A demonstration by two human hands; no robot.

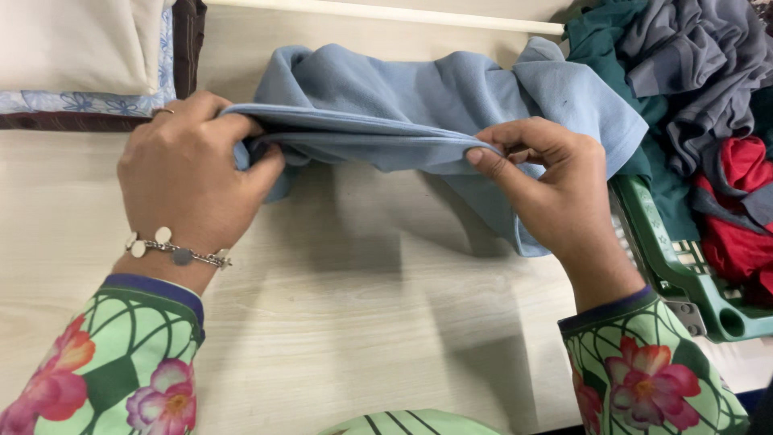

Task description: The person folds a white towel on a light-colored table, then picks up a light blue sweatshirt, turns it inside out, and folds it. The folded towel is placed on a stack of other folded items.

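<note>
the folding of the light blue fleece garment (419, 105) looks partly done, by my reading: a long edge has been gathered into a doubled fold that runs straight between the two hands, while the rest of the cloth behind it is still bunched and rumpled, with one loose corner hanging toward the right. nothing about it is yet flat or squared, so most of the folding seems left to do.

the left hand (189, 173) has its grip closed on the left end of the folded edge, thumb under and fingers over. the right hand (551, 189) pinches the right end of the same edge between thumb and forefinger, grip closed on the cloth.

the garment lies across the far part of the pale wooden bench (362, 322), lifted slightly at the held edge. it is soft, thick and matt, possibly a sweatshirt, though its shape is too bundled to be sure. a green laundry basket (684, 278) of mixed clothes stands just to the right.
</note>
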